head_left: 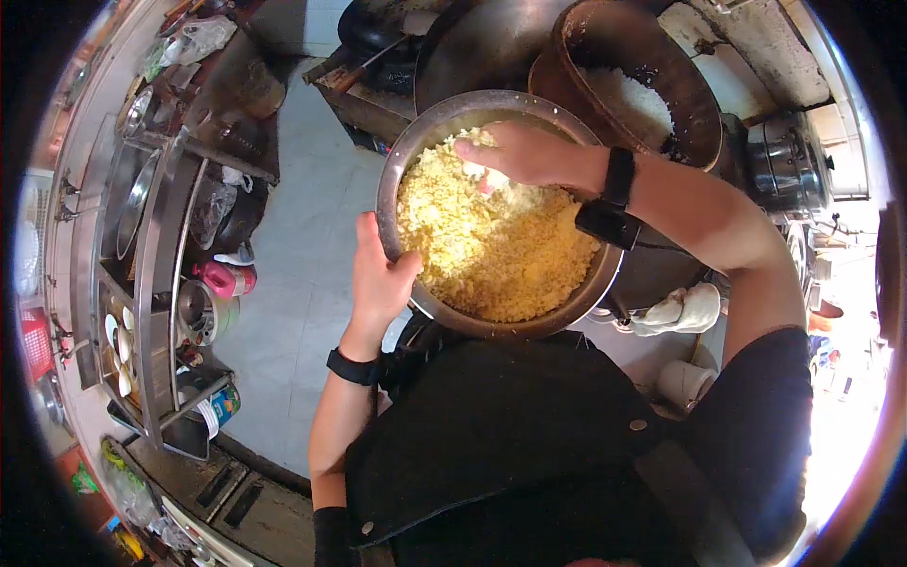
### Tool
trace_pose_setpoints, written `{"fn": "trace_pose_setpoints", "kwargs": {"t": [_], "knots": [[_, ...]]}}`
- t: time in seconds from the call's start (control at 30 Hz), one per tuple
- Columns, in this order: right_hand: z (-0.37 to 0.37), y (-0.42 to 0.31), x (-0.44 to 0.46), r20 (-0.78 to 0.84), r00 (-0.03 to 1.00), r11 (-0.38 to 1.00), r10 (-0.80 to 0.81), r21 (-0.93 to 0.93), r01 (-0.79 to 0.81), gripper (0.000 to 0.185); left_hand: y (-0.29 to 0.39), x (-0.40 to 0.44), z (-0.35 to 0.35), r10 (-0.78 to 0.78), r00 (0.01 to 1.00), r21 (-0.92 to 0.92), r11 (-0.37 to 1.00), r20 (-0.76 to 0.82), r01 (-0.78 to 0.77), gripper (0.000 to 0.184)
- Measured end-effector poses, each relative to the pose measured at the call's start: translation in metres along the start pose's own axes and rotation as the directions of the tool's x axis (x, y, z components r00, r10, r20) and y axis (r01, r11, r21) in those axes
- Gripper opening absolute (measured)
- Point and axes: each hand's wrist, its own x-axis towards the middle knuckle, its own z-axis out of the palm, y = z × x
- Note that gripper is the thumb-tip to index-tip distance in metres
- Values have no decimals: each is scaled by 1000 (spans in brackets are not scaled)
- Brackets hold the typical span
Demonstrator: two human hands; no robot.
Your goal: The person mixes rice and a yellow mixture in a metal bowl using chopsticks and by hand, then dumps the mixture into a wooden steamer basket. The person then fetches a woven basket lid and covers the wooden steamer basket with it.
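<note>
Most of the right hand's (520, 156) fingers are hard to make out, sunk in or curled against the yellow grain (463, 241), so I cannot tell whether they are open or closed on some; the thumb shows on top. The left hand (383, 279) grips the metal bowl (491, 329) at its side, thumb over the rim, the other fingers partly hidden outside. The grain lies in the bowl, against the right fingers and just inside the left thumb. A brown tub (578, 90) of white rice (628, 102), cut off by the top edge, stands beyond the bowl; glare washes out the far right. Print on the pink bottle (227, 278) and blue-green packet (225, 402) is too small to read
</note>
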Motion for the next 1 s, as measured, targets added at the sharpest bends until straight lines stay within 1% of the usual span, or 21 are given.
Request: {"fn": "trace_pose_setpoints", "kwargs": {"t": [0.07,0.1,0.17,0.2,0.27,0.3,0.33,0.37,0.4,0.43,0.5,0.53,0.57,0.6,0.63,0.7,0.73,0.87,0.93,0.97,1.0], "knots": [[-5,-13,4,116,955,957,272,-137,-256,66,3,-1,-1,-12,1000,3,1000,2,12,43],[-7,-11,7,117,955,957,272,-136,-256,66,4,-1,-1,-24,1000,5,1000,3,24,43],[-14,-6,16,303,896,813,324,-573,-100,78,5,-1,0,-22,1000,19,1000,-6,22,42],[-19,1,14,309,894,814,324,-572,-97,78,4,-3,0,-20,1000,32,999,-14,20,42],[-36,21,-1,467,874,946,134,-324,28,83,10,-4,-1,-24,1000,36,999,-17,24,42],[-39,8,-17,358,860,922,365,-268,-279,78,14,-4,-2,-22,1000,38,999,-13,23,42],[-42,-5,-36,263,767,811,586,-178,-558,72,15,-5,-1,-25,1000,31,999,-16,26,42],[-41,16,-46,405,685,737,606,38,-675,69,17,-6,-1,-39,999,46,998,-28,40,42],[-37,40,-54,547,604,593,580,226,-773,66,16,-8,-1,-54,998,59,997,-42,56,42],[-33,44,-62,550,595,589,586,215,-779,66,12,-9,-1,-62,997,50,997,-47,65,42],[-19,42,-79,500,676,578,541,364,-731,61,4,-10,0,133,988,289,951,-78,-105,43],[-2,51,-76,497,675,580,545,358,-732,61,8,-10,0,134,988,284,953,-83,-105,43],[21,70,-67,370,627,477,686,421,-771,60,13,-11,1,19,997,198,980,-81,-3,44],[40,82,-59,245,542,376,804,497,-782,59,16,-11,2,-95,993,114,988,-68,102,45],[49,85,-54,248,543,381,802,488,-785,59,15,-9,2,-99,992,112,988,-78,107,45],[64,89,-53,232,483,279,845,579,-766,57,13,-10,3,-70,995,191,978,-64,81,46],[73,106,-58,383,626,237,680,693,-681,57,14,-11,4,-73,995,181,980,-68,85,46],[72,62,-51,426,676,157,602,766,-623,57,11,-11,3,-172,985,130,977,-11,172,46],[66,69,-45,482,723,16,494,827,-562,54,10,-10,1,-195,981,111,975,23,191,44],[60,63,-42,474,729,16,494,834,-552,54,11,-8,0,-192,981,97,977,31,189,44],[51,51,-39,425,774,91,470,849,-521,52,13,-6,-1,-188,981,83,979,40,184,45]]}}
